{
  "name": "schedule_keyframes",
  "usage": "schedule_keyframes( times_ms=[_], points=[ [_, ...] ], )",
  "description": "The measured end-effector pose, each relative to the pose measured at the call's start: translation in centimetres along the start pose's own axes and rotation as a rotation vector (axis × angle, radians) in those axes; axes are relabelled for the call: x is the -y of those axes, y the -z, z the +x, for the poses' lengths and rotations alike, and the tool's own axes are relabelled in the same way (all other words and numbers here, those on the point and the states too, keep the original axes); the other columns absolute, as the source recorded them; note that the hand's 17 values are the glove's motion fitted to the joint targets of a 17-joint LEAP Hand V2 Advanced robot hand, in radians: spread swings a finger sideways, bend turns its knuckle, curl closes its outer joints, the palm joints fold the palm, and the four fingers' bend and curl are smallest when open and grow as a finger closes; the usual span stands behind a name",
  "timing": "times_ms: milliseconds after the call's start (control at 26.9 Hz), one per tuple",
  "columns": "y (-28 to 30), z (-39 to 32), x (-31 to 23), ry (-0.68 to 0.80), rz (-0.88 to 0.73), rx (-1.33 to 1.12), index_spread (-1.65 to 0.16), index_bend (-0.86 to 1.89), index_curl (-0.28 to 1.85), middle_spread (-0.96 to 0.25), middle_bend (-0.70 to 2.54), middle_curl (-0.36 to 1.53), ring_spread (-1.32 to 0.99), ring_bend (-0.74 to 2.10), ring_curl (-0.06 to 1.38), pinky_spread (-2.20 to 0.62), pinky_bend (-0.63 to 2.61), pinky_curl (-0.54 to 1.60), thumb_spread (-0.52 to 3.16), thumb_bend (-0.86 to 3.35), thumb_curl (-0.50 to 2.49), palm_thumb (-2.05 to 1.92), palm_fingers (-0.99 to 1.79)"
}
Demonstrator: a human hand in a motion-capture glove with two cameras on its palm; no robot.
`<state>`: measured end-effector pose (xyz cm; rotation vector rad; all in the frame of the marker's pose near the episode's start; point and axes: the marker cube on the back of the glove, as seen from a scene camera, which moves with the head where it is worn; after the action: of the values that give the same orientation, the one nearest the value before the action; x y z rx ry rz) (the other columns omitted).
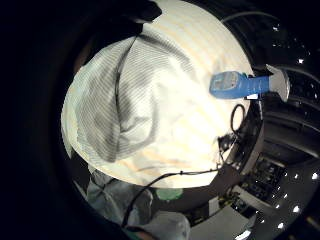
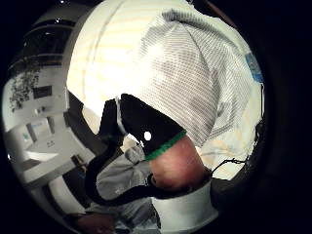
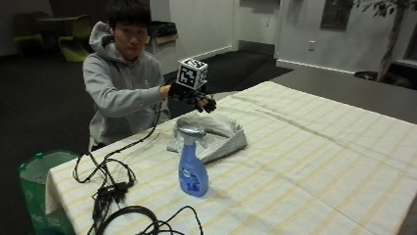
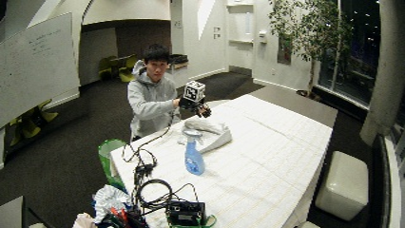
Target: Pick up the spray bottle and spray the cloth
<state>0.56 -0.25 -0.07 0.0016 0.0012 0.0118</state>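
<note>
In the outside view a blue spray bottle [image 3: 193, 171] with a grey trigger head stands upright on the striped tablecloth [image 3: 312, 161]. Just behind it lies a crumpled grey-white cloth [image 3: 212, 132]. My gloved right hand [image 3: 196, 100] hovers in the air above the far side of the cloth, fingers loosely curled and holding nothing. It is well clear of the bottle. The palm views look down on the cloth [image 1: 130, 100] [image 2: 195, 83], with the bottle [image 1: 235, 85] beside it. My gloved thumb [image 2: 141, 126] shows in front of the cloth. The wide view shows the hand [image 4: 193, 105], cloth [image 4: 208, 129] and bottle [image 4: 194, 159].
Black cables [image 3: 110, 191] run from the hand across the near left part of the table. A green bin [image 3: 39, 171] stands on the floor at the table's left end. A black device and clutter [image 4: 177, 211] sit at the near end.
</note>
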Motion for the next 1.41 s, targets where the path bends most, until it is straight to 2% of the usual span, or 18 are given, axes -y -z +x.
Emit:
schedule_keyframes(
  times_ms=[223, 520, 1002, 1410],
  points=[
    [-0.1, 0.3, 0.1, 0.004, -0.001, 0.017, -0.29, 0.21, 0.15, -0.09, 0.23, 0.12, 0.0, 0.24, 0.1, 0.18, 0.37, 0.15, 0.72, 0.09, 0.07, 0.19, 0.39],
    [-0.3, 0.4, -0.4, 0.034, 0.048, 0.025, -0.36, 0.17, 0.21, -0.11, 0.21, 0.18, 0.01, 0.23, 0.14, 0.23, 0.37, 0.2, 0.96, 0.05, 0.12, 0.21, 0.37],
    [-0.5, 2.6, -2.9, 0.091, 0.255, 0.048, -0.39, 0.15, 0.24, -0.11, 0.19, 0.24, 0.01, 0.25, 0.19, 0.25, 0.37, 0.26, 1.08, 0.0, 0.18, 0.24, 0.34],
    [-1.2, 7.5, -6.1, 0.076, 0.536, 0.15, -0.36, 0.18, 0.26, -0.1, 0.25, 0.3, 0.01, 0.28, 0.22, 0.25, 0.31, 0.27, 1.13, 0.0, 0.22, 0.31, 0.44]
  ],
)
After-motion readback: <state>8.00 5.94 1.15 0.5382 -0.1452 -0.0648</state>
